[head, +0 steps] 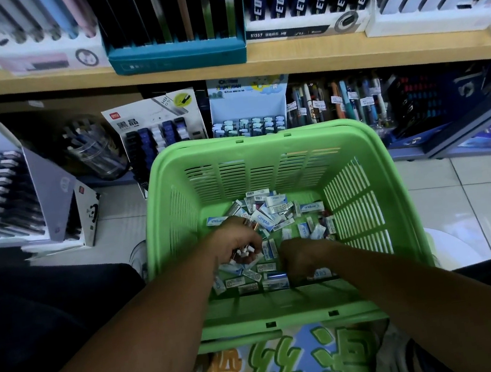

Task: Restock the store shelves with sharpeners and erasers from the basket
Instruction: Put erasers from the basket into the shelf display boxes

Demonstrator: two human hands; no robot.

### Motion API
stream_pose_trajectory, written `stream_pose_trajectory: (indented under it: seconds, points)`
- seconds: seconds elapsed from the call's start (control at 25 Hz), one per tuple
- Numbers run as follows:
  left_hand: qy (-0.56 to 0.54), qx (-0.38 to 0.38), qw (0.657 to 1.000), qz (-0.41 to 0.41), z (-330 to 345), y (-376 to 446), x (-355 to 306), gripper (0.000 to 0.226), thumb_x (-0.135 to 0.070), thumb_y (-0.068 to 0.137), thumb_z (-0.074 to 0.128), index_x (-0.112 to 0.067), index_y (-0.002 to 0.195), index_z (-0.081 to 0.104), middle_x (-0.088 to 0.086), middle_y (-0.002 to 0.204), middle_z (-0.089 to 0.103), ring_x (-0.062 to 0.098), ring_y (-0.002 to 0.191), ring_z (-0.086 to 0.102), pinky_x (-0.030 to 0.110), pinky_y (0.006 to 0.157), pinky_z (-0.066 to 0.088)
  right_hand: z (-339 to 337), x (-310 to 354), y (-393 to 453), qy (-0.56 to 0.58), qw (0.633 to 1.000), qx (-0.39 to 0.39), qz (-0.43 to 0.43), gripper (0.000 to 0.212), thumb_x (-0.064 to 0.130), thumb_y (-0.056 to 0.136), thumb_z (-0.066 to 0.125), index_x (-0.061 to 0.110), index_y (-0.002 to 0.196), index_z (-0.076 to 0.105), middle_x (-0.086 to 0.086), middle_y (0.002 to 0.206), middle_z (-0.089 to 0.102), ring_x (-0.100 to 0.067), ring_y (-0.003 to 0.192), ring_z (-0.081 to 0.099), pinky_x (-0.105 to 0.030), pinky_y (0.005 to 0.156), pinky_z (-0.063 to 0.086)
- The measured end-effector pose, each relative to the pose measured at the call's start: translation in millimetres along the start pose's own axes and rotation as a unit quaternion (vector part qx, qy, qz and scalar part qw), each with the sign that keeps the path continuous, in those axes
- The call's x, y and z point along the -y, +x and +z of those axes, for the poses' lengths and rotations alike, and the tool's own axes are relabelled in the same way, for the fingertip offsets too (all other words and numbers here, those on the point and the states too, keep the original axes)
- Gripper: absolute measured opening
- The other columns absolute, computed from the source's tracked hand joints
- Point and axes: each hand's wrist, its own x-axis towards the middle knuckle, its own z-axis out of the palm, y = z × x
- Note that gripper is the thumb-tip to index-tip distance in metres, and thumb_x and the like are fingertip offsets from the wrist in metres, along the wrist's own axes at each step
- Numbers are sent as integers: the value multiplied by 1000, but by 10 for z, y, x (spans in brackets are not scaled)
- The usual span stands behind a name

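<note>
Both forearms reach forward and down from the bottom edge, over a printed cloth with large green characters point(295, 368), into a green slotted basket point(366, 200) set on the floor. Left hand point(238, 242): fingers curled round a small bunch of items with white ends showing under the palm; what they are is too blurred to tell. Right hand point(301, 258): knuckles up, fingers bent down into the pile near the basket's near wall; whether it grips anything cannot be told. Erasers point(268, 214) in blue-and-white sleeves lie loose across the basket bottom, heaped between and beyond the hands. Sharpeners not distinguishable in the heap. Just beyond the far rim, on the lower shelf: a display box of pencil leads point(157, 125), a light-blue display box point(247, 106), racked pens point(340, 103). A wooden shelf board point(346, 58) runs above, carrying boxed stock. Tiled floor point(476, 200) right of the basket.
</note>
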Motion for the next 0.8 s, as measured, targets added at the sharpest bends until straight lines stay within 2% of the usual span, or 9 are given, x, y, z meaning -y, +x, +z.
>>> stream_pose_trajectory:
  seconds: [0.12, 0.2, 0.28, 0.36, 0.44, 0.52, 0.64, 0.72, 0.8]
  points:
    - [-43, -11, 999, 28, -39, -86, -109, 22, 10, 79, 72, 2, 94, 58, 18, 78, 66, 26, 60, 62, 34, 55, 53, -315, -75, -166, 113, 992, -46, 21, 18, 6, 88, 69, -7, 101, 69, -14, 82, 71, -19, 63, 64, -32, 72, 59]
    - [-69, -30, 996, 56, -36, -192, -225, 26, 9, 77, 75, 7, 98, 61, 18, 72, 67, 24, 53, 61, 30, 50, 51, -516, -140, -358, 197, 974, -112, 23, 21, 5, 83, 73, -7, 100, 72, -21, 92, 74, -21, 71, 66, -34, 74, 60]
    - [-97, -51, 991, 81, -10, -316, -364, 34, 8, 75, 78, 8, 105, 62, 19, 76, 69, 24, 52, 61, 28, 46, 50, -666, -200, -589, 317, 934, -161, 12, 16, 0, 80, 74, -8, 94, 73, -29, 94, 72, -27, 73, 65, -33, 65, 56]
    - [-111, -43, 986, 116, 66, -555, -546, 44, 4, 74, 82, 5, 113, 61, 19, 86, 72, 25, 60, 66, 31, 52, 55, -777, -221, -932, 380, 906, -187, -20, 10, -1, 80, 75, -3, 90, 74, -27, 87, 73, -26, 63, 62, -30, 56, 50]
    - [-91, -51, 981, 163, 160, -837, -749, 51, -4, 70, 86, -2, 115, 61, 14, 98, 73, 26, 79, 72, 37, 68, 59, -871, -192, -1270, 396, 894, -200, -59, 16, 4, 81, 78, 1, 96, 74, -19, 89, 76, -29, 70, 69, -35, 67, 56]
    - [-71, -88, 968, 223, 229, -1101, -979, 43, -5, 70, 86, -8, 106, 64, 9, 100, 73, 25, 90, 70, 38, 77, 59, -1014, -148, -1615, 408, 882, -223, -79, 24, 4, 80, 79, 1, 103, 71, -14, 91, 77, -27, 83, 75, -36, 77, 61]
    - [-66, -106, 947, 297, 304, -1509, -1384, 32, 2, 69, 84, -9, 91, 64, 8, 85, 72, 24, 77, 67, 31, 59, 53, -1279, -142, -2195, 402, 869, -259, -129, 33, 5, 81, 79, 2, 111, 66, -16, 94, 76, -20, 80, 74, -25, 64, 55]
    - [-52, -86, 937, 335, 387, -1821, -1667, 33, 6, 70, 82, -9, 94, 65, 10, 84, 73, 23, 72, 67, 30, 55, 52, -1458, -183, -2605, 414, 837, -311, -175, 44, 5, 80, 81, 6, 120, 62, -18, 93, 74, -19, 71, 70, -25, 60, 51]
    - [-34, -67, 926, 371, 501, -2101, -1988, 35, 7, 69, 81, -10, 97, 67, 10, 84, 75, 21, 69, 68, 29, 55, 51, -1641, -254, -3007, 408, 805, -372, -217, 42, -1, 80, 79, 3, 118, 63, -18, 80, 68, -16, 59, 63, -23, 54, 48]
